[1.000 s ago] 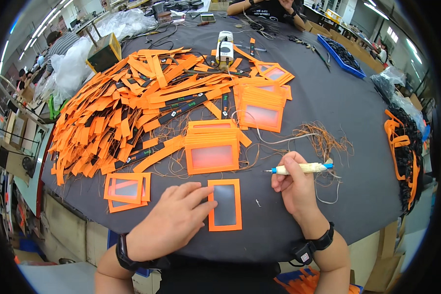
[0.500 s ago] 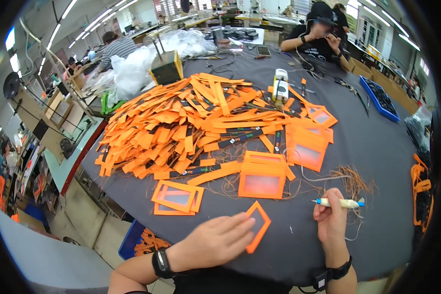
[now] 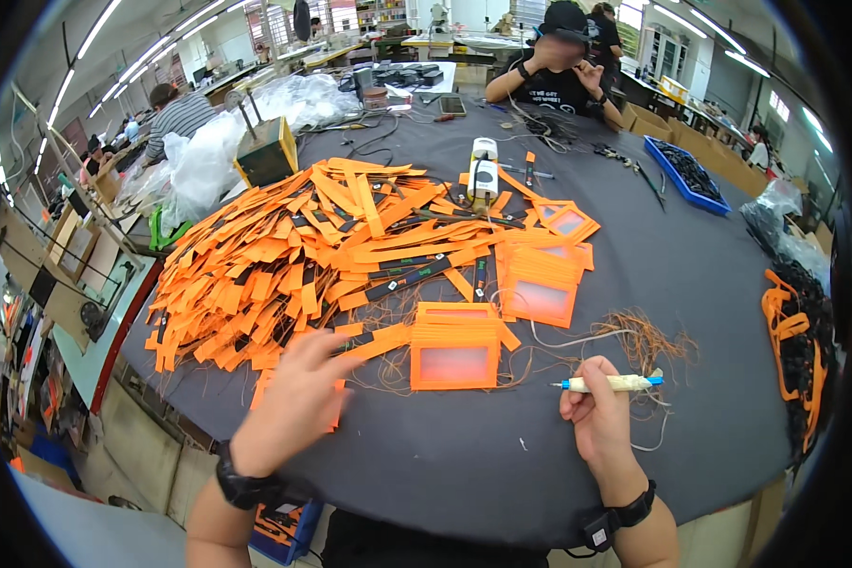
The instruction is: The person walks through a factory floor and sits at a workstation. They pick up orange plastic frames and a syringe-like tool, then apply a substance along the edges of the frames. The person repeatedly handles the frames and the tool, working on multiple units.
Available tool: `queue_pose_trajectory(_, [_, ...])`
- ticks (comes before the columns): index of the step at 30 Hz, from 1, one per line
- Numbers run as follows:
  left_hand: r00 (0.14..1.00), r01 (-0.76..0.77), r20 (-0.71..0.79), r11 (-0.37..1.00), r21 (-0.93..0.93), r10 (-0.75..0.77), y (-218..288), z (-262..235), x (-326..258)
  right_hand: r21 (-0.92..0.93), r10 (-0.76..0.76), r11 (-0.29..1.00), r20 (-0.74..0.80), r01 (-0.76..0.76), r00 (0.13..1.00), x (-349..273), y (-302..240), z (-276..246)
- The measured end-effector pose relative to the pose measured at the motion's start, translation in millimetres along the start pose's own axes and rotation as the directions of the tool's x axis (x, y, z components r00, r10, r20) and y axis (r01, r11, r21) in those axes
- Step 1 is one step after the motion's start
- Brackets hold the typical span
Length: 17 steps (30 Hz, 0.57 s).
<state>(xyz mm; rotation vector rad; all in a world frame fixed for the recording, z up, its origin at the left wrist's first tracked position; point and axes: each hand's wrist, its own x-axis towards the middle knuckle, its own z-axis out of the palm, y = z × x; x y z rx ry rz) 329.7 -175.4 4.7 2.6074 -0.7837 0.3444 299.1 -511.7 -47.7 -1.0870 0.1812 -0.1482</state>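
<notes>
— What covers the desk (image 3: 691, 284)?
— A big heap of orange strips (image 3: 284, 256) on the far left; a stack of orange frames (image 3: 454, 346) with pinkish windows at near centre.
— And the hands?
— The left hand (image 3: 298, 398) lies spread, fingers open, on orange pieces near left. The right hand (image 3: 596, 417) is closed around a pale blue-tipped tool (image 3: 611, 382), near right.

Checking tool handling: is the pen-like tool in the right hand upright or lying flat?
Roughly flat: the tool lies level in the right hand, blue tip pointing right.
</notes>
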Motion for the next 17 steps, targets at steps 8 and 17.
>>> queue_pose_trajectory(8, [0.964, -0.219, 0.198, 0.954, 0.206, 0.179, 25.9, 44.6, 53.6, -0.020, -0.067, 0.998, -0.030, 0.066, 0.997, 1.8, -7.8, -3.3])
queue_pose_trajectory(17, [0.976, -0.182, 0.162, 0.947, 0.263, 0.143, 30.3, 46.1, 54.7, -0.037, -0.050, 0.998, -0.011, 0.050, 0.999, 1.9, -9.8, -5.7])
